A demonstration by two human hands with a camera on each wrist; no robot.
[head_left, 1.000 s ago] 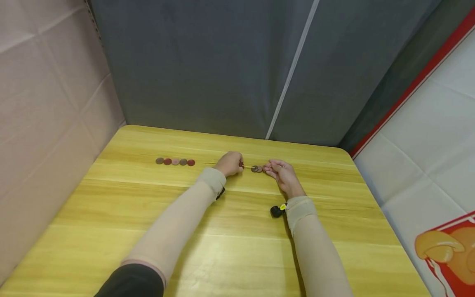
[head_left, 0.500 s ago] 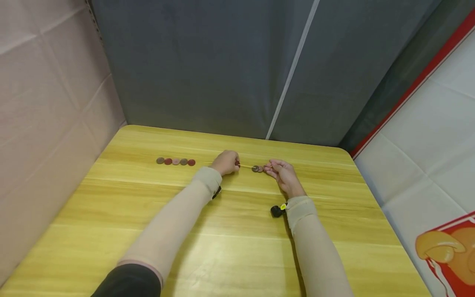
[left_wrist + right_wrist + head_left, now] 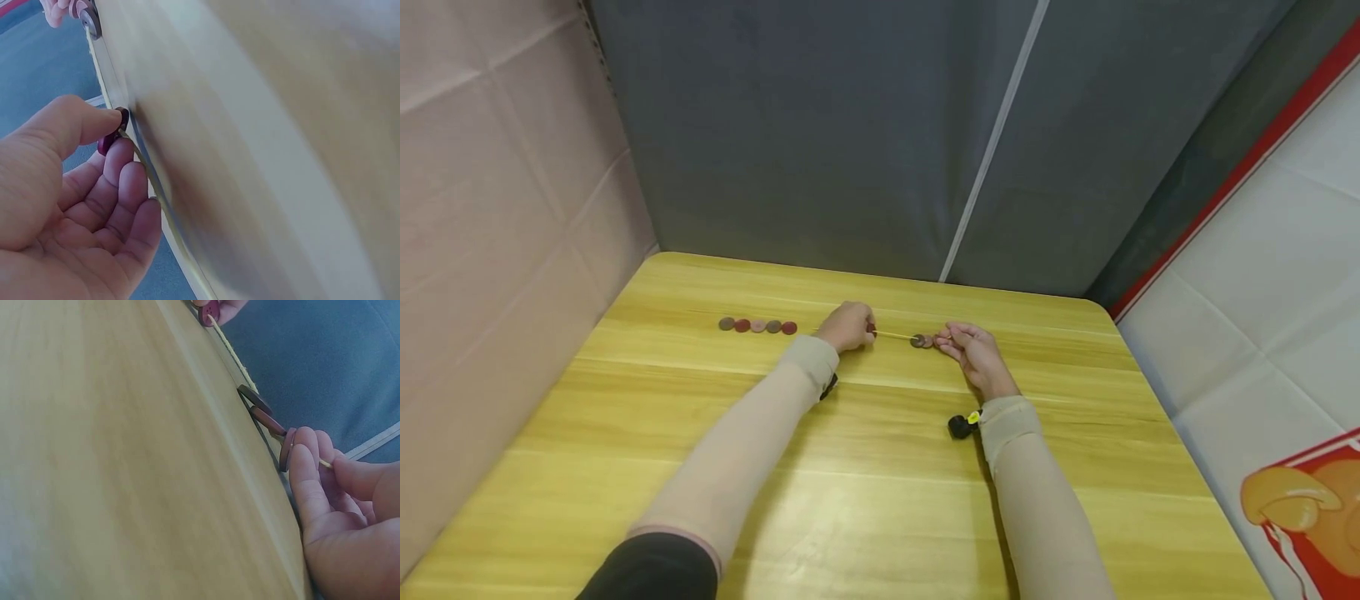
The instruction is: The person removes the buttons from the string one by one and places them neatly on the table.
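A thin yellow string [image 3: 892, 335] lies stretched over the yellow wooden table [image 3: 880, 467] between my two hands. My left hand [image 3: 848, 327] pinches a dark red button [image 3: 111, 136] on the string between thumb and forefinger [image 3: 115, 128]. My right hand [image 3: 966, 343] pinches the string's other end [image 3: 312, 459], with a brownish button [image 3: 286, 449] against its fingertips. Two more buttons [image 3: 262, 411] sit on the string just left of that hand, seen as a small dark cluster [image 3: 921, 341] in the head view.
A row of several grey, red and pink buttons [image 3: 757, 326] lies on the table left of my left hand. A grey cloth wall [image 3: 850, 125] stands behind the table's far edge. A small black wrist camera [image 3: 958, 427] sits by my right wrist.
My left hand has slid left along the string with the dark red button, away from the buttons at my right hand. The right hand has stayed in place.
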